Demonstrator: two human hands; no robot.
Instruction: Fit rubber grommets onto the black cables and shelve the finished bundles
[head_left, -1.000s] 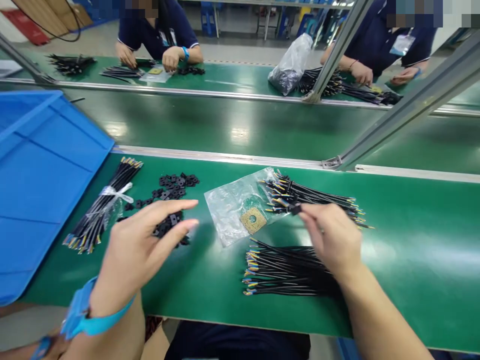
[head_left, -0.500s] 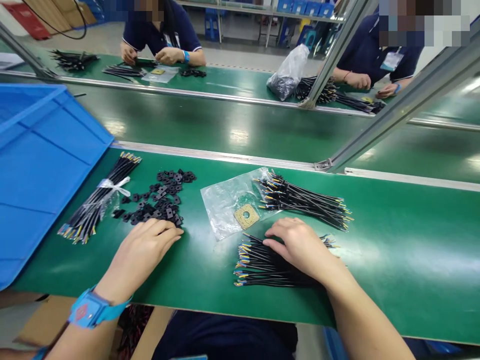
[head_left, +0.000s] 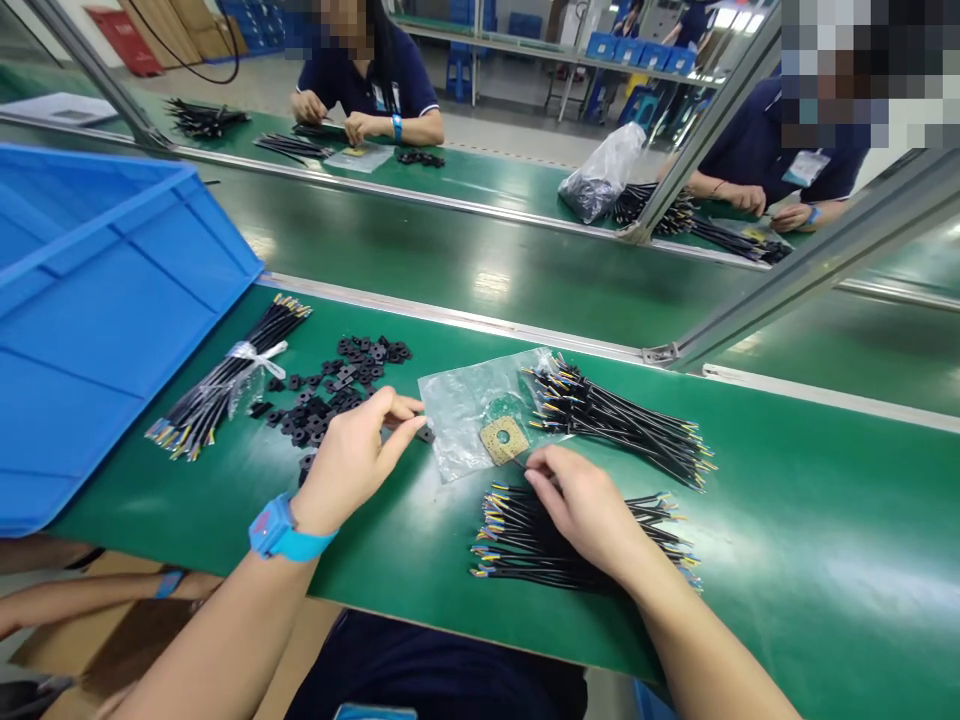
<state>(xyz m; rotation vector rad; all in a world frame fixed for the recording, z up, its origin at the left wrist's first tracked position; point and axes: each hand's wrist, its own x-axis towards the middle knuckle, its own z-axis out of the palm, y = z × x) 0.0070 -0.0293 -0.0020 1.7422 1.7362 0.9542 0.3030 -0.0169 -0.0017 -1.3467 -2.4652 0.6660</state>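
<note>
My left hand (head_left: 360,450) pinches a small black plastic piece (head_left: 426,435) by the left edge of a clear plastic bag (head_left: 450,400). Left of that hand spreads a pile of similar black pieces (head_left: 307,415). Between thumb and fingers, my right hand (head_left: 585,510) grips a black cable (head_left: 519,461), its tip close to the yellow sponge (head_left: 490,440) on the bag. Below this hand lies a row of loose black cables (head_left: 525,545) with coloured wire ends, partly covered by it. Another group of cables (head_left: 630,415) rests beyond, black pieces near their left ends.
A blue bin (head_left: 165,290) stands at the left, beside a tied cable bundle (head_left: 206,400). A metal rail (head_left: 450,320) and slanted post (head_left: 750,290) bound the bench. Two co-workers sit across; another person's arm (head_left: 90,605) shows at lower left.
My left hand has moved right from the pile, now with a black piece. My right hand has lifted a cable slightly off the row towards the sponge. The view has shifted a little.
</note>
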